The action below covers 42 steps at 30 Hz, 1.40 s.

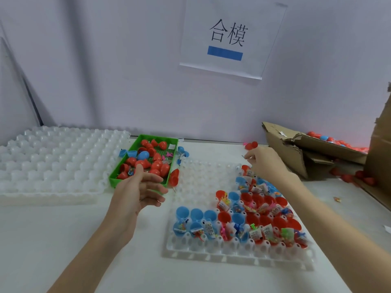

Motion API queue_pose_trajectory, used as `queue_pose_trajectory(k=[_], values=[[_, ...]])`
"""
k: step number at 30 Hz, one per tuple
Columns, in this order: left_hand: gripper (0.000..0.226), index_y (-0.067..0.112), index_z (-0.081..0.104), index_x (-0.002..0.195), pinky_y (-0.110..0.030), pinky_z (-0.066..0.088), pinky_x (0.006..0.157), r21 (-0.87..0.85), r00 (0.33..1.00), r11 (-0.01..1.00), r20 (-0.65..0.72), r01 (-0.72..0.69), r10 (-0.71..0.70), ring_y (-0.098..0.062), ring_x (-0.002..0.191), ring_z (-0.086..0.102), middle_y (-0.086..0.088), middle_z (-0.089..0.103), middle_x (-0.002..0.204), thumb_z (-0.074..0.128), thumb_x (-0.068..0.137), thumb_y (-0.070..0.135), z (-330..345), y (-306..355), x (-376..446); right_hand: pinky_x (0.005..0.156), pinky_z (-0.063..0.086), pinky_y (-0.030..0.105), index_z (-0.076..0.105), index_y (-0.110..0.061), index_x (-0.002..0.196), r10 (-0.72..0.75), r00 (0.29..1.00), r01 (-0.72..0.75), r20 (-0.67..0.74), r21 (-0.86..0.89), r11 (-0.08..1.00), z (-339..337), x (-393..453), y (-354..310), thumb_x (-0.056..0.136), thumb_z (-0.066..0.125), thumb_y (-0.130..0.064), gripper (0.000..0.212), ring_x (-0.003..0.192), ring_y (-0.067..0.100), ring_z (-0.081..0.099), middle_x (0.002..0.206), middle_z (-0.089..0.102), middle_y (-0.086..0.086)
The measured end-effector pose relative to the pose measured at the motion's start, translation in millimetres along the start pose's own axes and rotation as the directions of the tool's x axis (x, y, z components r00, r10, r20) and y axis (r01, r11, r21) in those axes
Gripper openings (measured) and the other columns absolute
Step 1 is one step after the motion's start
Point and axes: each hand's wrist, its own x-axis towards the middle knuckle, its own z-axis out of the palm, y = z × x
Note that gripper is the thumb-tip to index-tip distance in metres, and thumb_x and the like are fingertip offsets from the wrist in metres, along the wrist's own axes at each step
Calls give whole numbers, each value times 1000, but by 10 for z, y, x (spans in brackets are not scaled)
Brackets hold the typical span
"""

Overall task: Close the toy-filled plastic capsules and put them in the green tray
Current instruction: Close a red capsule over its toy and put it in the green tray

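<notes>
The green tray sits left of centre and holds several closed red capsules and a blue one. My left hand hovers at its near right corner, fingers relaxed and holding nothing. A clear cell tray in front of me holds several open red and blue capsule halves filled with small toys and paper slips. My right hand hangs over that tray's far right corner with fingers curled; what it pinches, if anything, is too small to tell.
A stack of white cell trays lies at the left. A torn cardboard box with more capsules stands at the right. Loose red halves lie near the wall, and one red half lies beside the green tray.
</notes>
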Motion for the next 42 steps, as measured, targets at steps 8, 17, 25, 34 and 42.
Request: queue_pose_trajectory(k=[8, 17, 25, 34, 42], values=[[59, 4, 72, 81, -28, 56, 50, 27, 1000, 1000, -4, 12, -12, -24, 55, 68, -19, 74, 73, 40, 111, 43, -19, -6, 14, 87, 60, 31, 78, -9, 107, -42, 972, 60, 231, -70, 996, -72, 240, 31, 91, 73, -9, 16, 85, 19, 68, 105, 76, 10], [49, 1, 73, 89, -26, 56, 52, 69, 999, 997, 34, 29, -31, -23, 58, 69, -17, 76, 77, 46, 111, 37, -20, -30, 32, 64, 49, 29, 81, -12, 94, -73, 994, 77, 83, -50, 996, -351, 388, 38, 87, 79, -24, 13, 73, 19, 65, 85, 74, 3], [17, 24, 75, 109, -26, 62, 73, 281, 940, 912, 249, -300, 233, -17, 87, 73, 2, 75, 98, 77, 93, 21, 46, -68, -87, 59, 52, 23, 74, -25, 82, -202, 962, 172, 185, 169, 971, -426, 83, -643, 88, 78, -30, 9, 70, 13, 64, 77, 70, -7], [15, 17, 80, 100, -23, 61, 83, 341, 796, 720, 293, -604, 529, -17, 95, 74, 4, 73, 101, 81, 87, 10, 139, -213, -107, 56, 45, 6, 70, -26, 92, -396, 853, 277, 339, 350, 895, -404, -272, -1121, 101, 58, -39, 20, 67, -8, 63, 80, 68, -15], [18, 15, 76, 103, -23, 60, 82, 275, 879, 835, 164, -477, 448, -17, 86, 77, -1, 78, 99, 82, 87, 8, 76, -139, -52, 86, 55, 28, 69, -20, 123, -96, 887, 126, 452, -38, 991, -360, -54, -185, 91, 75, -34, 35, 86, 12, 64, 113, 72, 4]])
